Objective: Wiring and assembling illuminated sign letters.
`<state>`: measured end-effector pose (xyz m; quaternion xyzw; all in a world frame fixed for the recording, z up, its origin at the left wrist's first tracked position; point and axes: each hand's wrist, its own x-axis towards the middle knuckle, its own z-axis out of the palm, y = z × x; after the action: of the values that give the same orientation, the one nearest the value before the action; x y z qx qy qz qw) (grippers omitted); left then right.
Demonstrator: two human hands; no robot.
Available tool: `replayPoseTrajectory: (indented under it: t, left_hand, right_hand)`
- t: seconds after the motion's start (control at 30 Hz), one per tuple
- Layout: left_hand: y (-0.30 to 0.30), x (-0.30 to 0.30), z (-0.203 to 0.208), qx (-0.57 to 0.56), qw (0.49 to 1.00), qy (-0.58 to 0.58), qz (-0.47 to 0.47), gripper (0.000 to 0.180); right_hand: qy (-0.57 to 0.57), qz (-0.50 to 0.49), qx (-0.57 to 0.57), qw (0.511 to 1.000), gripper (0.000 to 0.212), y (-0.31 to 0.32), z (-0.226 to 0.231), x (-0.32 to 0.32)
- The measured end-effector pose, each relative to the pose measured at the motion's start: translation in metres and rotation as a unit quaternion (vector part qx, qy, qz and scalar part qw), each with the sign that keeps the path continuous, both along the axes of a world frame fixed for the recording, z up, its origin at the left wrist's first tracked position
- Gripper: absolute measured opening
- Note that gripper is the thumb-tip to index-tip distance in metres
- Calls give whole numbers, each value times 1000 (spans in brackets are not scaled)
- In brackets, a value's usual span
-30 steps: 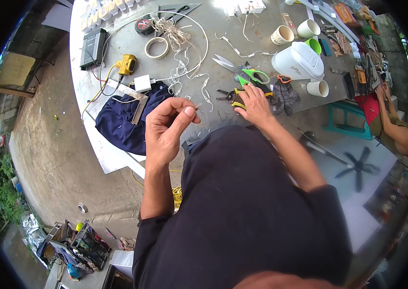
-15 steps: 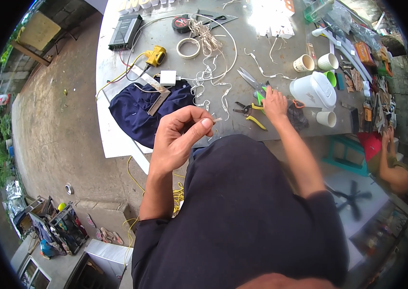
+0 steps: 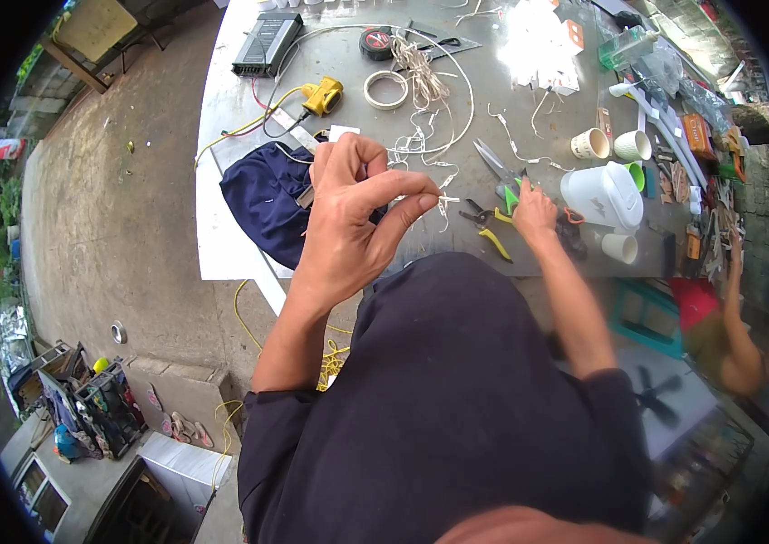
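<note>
My left hand (image 3: 348,222) is raised over the table's near edge, thumb and forefinger pinching a short, thin white wire piece (image 3: 449,199). Scissors (image 3: 493,161) with green handles lie on the table, blades pointing away to the left. The fingers of my right hand (image 3: 537,216) close over their handles, partly hiding them. Just left of that hand are cutting pliers (image 3: 495,241) with yellow grips. Behind my left fingertips a string of small white light modules (image 3: 439,164) trails across the metal tabletop.
A white lidded tub (image 3: 588,195) and several cups (image 3: 589,143) stand to the right. Dark blue cloth (image 3: 262,195), a yellow connector (image 3: 321,95), a tape roll (image 3: 385,90) and a black power box (image 3: 267,45) lie left. Another person's arm (image 3: 736,304) shows far right.
The view has shifted, so the table sits further right. My left hand has come up and its white wire piece shows more plainly. My right hand stays at the scissors' handles.
</note>
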<state>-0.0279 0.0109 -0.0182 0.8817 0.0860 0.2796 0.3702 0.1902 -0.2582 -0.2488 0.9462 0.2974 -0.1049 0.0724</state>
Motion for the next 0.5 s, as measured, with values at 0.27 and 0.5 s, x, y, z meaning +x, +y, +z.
replayPoseTrajectory:
  t: [0.27,0.5]
  left_hand:
    - [-1,-4,-7,-43,998,-39,-27,10]
    - [-10,-6,-18,-422,897,-124,-45,13]
  right_hand:
    - [-5,-4,1,1000,45,-8,-10,5]
    - [-9,-34,39,999,49,-5,2,-1]
